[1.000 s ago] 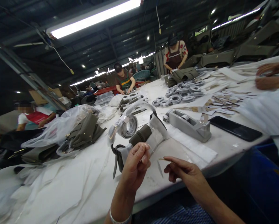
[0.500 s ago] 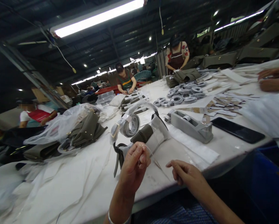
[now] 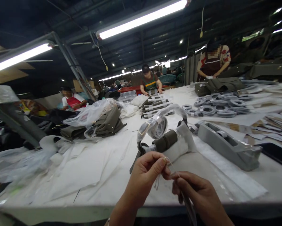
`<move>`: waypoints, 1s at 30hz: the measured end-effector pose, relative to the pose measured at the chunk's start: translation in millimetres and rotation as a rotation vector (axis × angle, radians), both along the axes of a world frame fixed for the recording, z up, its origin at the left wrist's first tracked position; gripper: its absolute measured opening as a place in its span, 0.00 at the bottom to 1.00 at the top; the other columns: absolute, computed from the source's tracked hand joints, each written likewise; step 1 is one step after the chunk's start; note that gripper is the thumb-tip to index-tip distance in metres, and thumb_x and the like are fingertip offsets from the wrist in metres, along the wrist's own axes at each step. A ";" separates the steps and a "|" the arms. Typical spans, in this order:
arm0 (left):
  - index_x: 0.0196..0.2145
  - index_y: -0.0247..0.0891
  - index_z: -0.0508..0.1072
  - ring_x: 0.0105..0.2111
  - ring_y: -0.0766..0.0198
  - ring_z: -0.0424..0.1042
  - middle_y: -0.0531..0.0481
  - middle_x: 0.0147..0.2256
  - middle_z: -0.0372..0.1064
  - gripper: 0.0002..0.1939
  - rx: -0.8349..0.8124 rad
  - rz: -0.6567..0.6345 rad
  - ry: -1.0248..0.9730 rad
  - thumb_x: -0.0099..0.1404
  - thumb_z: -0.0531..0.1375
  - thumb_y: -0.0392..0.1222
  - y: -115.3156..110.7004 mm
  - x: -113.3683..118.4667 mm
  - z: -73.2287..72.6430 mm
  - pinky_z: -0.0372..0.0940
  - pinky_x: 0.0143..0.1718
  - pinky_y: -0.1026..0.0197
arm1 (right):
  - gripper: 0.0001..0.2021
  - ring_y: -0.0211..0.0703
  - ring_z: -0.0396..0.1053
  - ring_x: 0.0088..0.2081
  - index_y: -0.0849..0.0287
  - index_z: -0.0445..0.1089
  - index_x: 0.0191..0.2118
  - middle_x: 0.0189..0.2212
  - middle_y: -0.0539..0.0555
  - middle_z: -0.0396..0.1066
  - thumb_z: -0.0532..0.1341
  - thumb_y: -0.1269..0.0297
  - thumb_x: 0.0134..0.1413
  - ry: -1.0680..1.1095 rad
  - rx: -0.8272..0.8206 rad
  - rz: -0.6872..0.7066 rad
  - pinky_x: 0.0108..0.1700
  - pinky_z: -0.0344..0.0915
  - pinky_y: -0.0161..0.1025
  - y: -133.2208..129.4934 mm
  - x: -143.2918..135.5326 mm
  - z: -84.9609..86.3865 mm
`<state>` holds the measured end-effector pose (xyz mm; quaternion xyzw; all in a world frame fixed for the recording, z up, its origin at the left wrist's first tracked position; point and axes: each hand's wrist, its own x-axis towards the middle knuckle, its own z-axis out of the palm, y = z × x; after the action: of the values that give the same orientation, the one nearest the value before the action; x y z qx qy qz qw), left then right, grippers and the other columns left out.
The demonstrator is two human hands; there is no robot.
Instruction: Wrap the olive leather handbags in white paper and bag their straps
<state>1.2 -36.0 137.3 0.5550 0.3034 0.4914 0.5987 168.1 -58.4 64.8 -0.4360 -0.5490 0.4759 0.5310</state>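
Note:
My left hand [image 3: 147, 171] is closed in a pinch on a thin white string [image 3: 169, 161], whose loop rises above the fingertips while loose ends dangle below. Close against it, my right hand [image 3: 199, 194] is closed too, its thumb and fingers gripping the same string. A dark grey strip [image 3: 190, 210] hangs under the right fingers; its kind is unclear. Just beyond both hands lies an olive bag [image 3: 165, 140], partly covered by white wrapping, with a coiled strap [image 3: 157, 127] in clear plastic on top. My left hand hides part of its near side.
A grey tape dispenser [image 3: 228, 146] stands to the right, beside a black phone [image 3: 279, 153]. Wrapped strap coils [image 3: 216, 105] lie farther back. White sheets [image 3: 84, 169] and olive bags [image 3: 110, 121] are on the left. Several co-workers sit or stand around the table.
My right hand has come over to my left hand and now grips the string; before, it was apart. The view has swung left, so the table's contents appear farther right.

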 end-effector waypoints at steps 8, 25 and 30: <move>0.43 0.39 0.77 0.36 0.61 0.74 0.47 0.36 0.76 0.15 0.231 0.544 0.158 0.64 0.65 0.51 51.2 -74.9 1.1 0.67 0.39 0.62 | 0.18 0.48 0.74 0.33 0.57 0.81 0.37 0.27 0.53 0.78 0.65 0.46 0.53 -0.174 -0.008 -0.128 0.36 0.68 0.39 50.6 -12.1 32.3; 0.28 0.32 0.79 0.29 0.64 0.68 0.51 0.26 0.72 0.16 0.025 -0.383 0.470 0.46 0.76 0.45 149.2 -84.7 24.1 0.61 0.34 0.62 | 0.21 0.45 0.72 0.33 0.61 0.82 0.40 0.30 0.53 0.80 0.66 0.46 0.52 -0.105 0.056 0.036 0.37 0.65 0.38 98.2 -61.1 59.5; 0.31 0.31 0.77 0.31 0.65 0.70 0.50 0.29 0.72 0.16 -0.020 -0.295 0.300 0.53 0.73 0.46 144.1 -92.9 11.4 0.64 0.39 0.62 | 0.21 0.43 0.71 0.32 0.60 0.81 0.40 0.28 0.51 0.77 0.65 0.46 0.53 -0.116 0.048 0.018 0.35 0.65 0.37 95.8 -54.7 57.5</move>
<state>-91.8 108.1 148.7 0.6545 0.3093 0.3071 0.6178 113.4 37.3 122.3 -0.4452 -0.5940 0.4412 0.5042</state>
